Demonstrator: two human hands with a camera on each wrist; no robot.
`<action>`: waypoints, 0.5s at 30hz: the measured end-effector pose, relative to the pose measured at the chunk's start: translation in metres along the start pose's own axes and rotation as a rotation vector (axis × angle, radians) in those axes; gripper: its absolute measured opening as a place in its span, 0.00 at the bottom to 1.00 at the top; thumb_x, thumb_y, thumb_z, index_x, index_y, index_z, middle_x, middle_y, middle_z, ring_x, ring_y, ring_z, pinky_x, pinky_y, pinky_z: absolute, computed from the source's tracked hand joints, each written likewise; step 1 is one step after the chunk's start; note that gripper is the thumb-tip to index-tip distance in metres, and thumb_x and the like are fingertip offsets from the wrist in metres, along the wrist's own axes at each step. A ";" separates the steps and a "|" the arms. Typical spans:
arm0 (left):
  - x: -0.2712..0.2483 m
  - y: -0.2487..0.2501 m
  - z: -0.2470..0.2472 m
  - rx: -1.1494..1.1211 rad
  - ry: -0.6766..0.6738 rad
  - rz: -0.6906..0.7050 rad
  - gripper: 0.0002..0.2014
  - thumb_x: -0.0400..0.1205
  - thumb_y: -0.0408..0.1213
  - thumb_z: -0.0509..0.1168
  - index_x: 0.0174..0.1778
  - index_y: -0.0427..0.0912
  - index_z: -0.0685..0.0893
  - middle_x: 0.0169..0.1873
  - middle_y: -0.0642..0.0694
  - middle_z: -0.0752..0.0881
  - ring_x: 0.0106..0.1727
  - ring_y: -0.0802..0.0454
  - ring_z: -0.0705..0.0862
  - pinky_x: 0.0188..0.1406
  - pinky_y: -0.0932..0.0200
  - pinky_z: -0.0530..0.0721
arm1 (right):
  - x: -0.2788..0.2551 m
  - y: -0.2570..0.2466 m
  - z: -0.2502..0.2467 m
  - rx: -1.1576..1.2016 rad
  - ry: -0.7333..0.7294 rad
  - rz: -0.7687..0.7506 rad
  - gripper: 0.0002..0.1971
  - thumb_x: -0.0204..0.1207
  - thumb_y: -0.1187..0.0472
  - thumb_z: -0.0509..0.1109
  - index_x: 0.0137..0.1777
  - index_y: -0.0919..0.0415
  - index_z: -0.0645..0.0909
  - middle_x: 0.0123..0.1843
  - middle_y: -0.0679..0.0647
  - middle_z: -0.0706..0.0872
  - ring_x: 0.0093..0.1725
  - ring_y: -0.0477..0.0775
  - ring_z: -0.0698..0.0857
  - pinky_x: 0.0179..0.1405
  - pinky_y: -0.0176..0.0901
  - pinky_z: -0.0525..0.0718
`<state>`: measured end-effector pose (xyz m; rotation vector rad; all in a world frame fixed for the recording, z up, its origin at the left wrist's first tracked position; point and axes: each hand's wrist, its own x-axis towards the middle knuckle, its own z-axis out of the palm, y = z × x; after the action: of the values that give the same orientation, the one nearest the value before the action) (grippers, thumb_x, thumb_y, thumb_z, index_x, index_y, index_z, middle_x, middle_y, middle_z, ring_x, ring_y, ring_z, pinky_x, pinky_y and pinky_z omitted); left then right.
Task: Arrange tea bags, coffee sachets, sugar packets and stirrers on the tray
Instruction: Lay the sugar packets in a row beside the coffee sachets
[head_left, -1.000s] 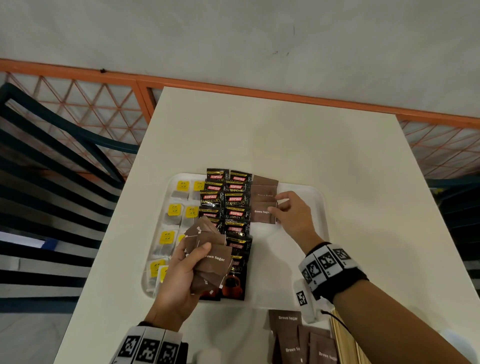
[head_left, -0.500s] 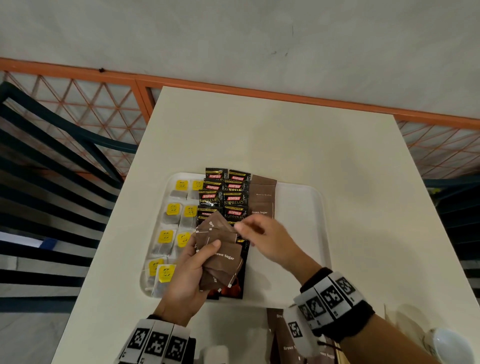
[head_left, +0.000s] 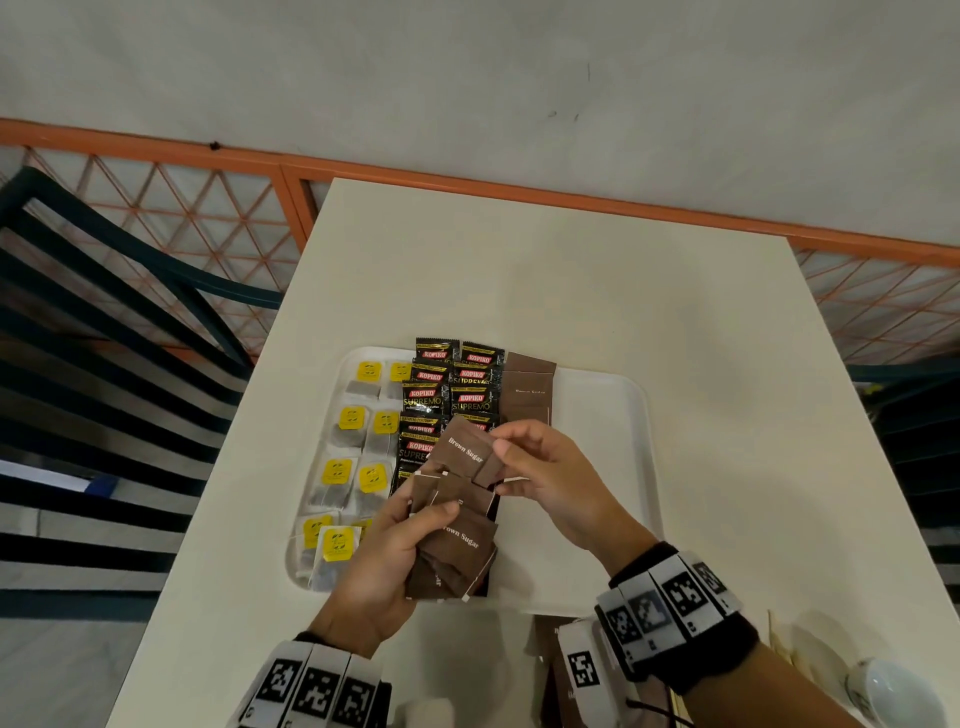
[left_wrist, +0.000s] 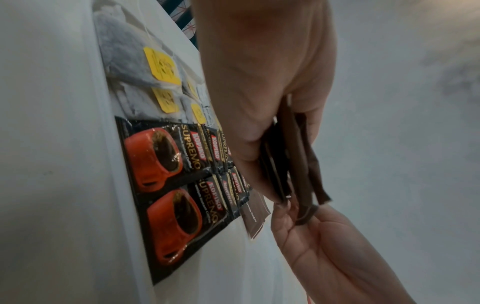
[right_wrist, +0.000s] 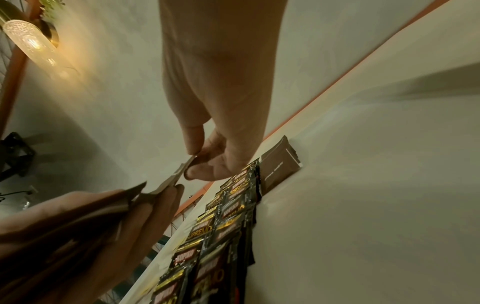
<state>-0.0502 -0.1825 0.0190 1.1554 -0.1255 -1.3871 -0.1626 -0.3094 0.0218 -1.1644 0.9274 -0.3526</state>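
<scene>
Risks, as judged: the fanned stack of sugar packets (head_left: 457, 545) in the left hand (head_left: 384, 571) may slip or spill as one is drawn out, since the packets overlap loosely and sit askew; a second packet may cling to the first; the packet, once laid down, may land crooked or over the coffee sachets (head_left: 449, 395) just beside the sugar column.

Sugar packet (head_left: 465, 452), brown paper, flat, white lettering "Brown Sugar"; held above the white tray (head_left: 613, 415), pinched at one corner between thumb and fingers of the right hand (head_left: 550, 478), its other end at the top of the stack; left hand curled round the rest.

On tray: tea bags (head_left: 358, 441) with yellow tags, two columns at left; black coffee sachets, two overlapping columns in the middle; laid sugar packets (head_left: 527, 389), one short column to their right; right part of tray bare.

Stirrers: none on the tray.
</scene>
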 end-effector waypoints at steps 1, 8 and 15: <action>0.000 0.000 0.000 0.002 -0.009 0.003 0.16 0.77 0.23 0.61 0.55 0.44 0.83 0.34 0.42 0.90 0.30 0.48 0.88 0.21 0.57 0.85 | 0.000 0.000 -0.002 0.001 -0.009 -0.004 0.06 0.78 0.66 0.66 0.52 0.56 0.79 0.47 0.54 0.85 0.40 0.47 0.85 0.37 0.38 0.85; 0.003 -0.003 0.001 0.014 -0.043 -0.035 0.18 0.75 0.23 0.62 0.56 0.46 0.83 0.38 0.42 0.91 0.34 0.49 0.89 0.30 0.58 0.87 | -0.002 0.008 -0.009 0.049 0.013 0.036 0.09 0.77 0.70 0.66 0.54 0.60 0.79 0.52 0.58 0.86 0.48 0.54 0.86 0.41 0.41 0.87; 0.005 0.003 -0.013 -0.060 0.024 -0.046 0.23 0.74 0.29 0.63 0.65 0.44 0.79 0.42 0.41 0.89 0.34 0.50 0.89 0.27 0.61 0.86 | 0.007 0.018 -0.039 -0.076 0.297 0.010 0.14 0.78 0.70 0.65 0.57 0.51 0.78 0.49 0.58 0.84 0.43 0.51 0.83 0.35 0.36 0.82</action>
<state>-0.0381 -0.1798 0.0115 1.1304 -0.0399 -1.4078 -0.1919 -0.3316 -0.0009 -1.1958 1.2135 -0.4942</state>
